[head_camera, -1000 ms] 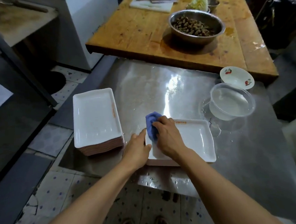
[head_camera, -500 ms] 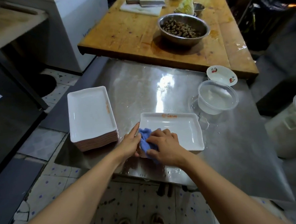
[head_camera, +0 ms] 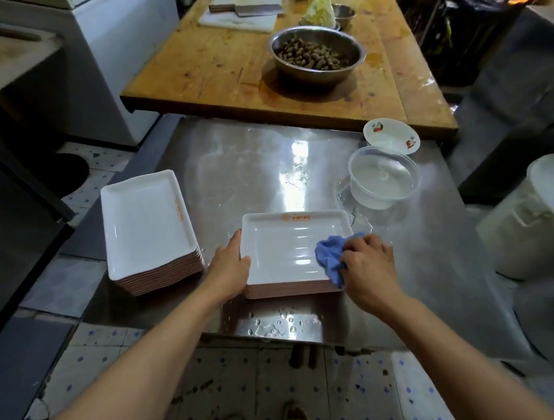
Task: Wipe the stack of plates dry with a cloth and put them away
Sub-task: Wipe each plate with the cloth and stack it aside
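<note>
**Plate wiping at steel table**

The steel table (head_camera: 253, 165) carries 2 stacks of white rectangular plates. The taller stack (head_camera: 147, 230) sits at the left edge. The lower stack (head_camera: 288, 251) sits near the front edge, centre. The left hand (head_camera: 229, 271) grips the lower stack's left rim, thumb on top. The right hand (head_camera: 368, 266) clutches a bunched blue cloth (head_camera: 330, 260), pressed on the top plate's right portion. A clear plastic container (head_camera: 384, 177) stands behind, right.

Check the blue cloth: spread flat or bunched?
Bunched. The blue cloth sits crumpled under the right hand, pressed onto the top plate near its right edge.
</note>
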Available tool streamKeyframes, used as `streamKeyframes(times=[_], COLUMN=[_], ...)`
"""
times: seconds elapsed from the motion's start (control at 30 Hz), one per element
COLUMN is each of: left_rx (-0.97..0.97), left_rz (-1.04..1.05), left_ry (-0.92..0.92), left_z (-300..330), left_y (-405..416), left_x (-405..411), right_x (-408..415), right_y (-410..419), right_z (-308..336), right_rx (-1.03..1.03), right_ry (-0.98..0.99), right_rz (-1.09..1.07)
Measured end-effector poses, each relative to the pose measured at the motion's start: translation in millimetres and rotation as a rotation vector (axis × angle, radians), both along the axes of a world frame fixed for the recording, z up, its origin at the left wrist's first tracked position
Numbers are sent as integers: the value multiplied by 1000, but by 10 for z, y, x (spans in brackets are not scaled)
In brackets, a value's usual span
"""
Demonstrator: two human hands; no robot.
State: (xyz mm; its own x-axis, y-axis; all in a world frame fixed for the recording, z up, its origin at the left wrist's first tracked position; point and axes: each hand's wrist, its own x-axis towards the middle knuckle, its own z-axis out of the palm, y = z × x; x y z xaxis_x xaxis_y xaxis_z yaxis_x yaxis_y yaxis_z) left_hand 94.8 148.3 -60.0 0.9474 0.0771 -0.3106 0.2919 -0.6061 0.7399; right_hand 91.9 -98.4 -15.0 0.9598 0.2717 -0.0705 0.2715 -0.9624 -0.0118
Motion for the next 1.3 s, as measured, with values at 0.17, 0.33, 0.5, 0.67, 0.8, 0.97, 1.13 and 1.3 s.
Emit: streamKeyframes(times=[0.17,0.33,0.5,0.67,0.8,0.97,1.13,1.3], left_rx=[83,80,164,215,358,631,556,726], left_rz=[-13,2,3,17,29,-27,-439,-518], left_ry=[-44,-20,29,38,98,-123,-144,-143], left_z=[0,30,74,136,190,281,179,97], left_y=[-10,-34,-63,-111,-166,-337,-642,-744], left_x=[12,-6,-13,-17,-32,-69,-81,-131], right_x=[338,386,167,-14,-63,-76,25,-10], right_y=[184,562,494,115,-63,-225,-433,-465], right_z=[-40,-107,-109,67,254,363,333,285], right_rx=[55,205,241,119,-34,114,423,655], right_ry=[-26,-21,56,113,154,144,26,54], right_rz=[30,104,266,189,185,17,-225,-350])
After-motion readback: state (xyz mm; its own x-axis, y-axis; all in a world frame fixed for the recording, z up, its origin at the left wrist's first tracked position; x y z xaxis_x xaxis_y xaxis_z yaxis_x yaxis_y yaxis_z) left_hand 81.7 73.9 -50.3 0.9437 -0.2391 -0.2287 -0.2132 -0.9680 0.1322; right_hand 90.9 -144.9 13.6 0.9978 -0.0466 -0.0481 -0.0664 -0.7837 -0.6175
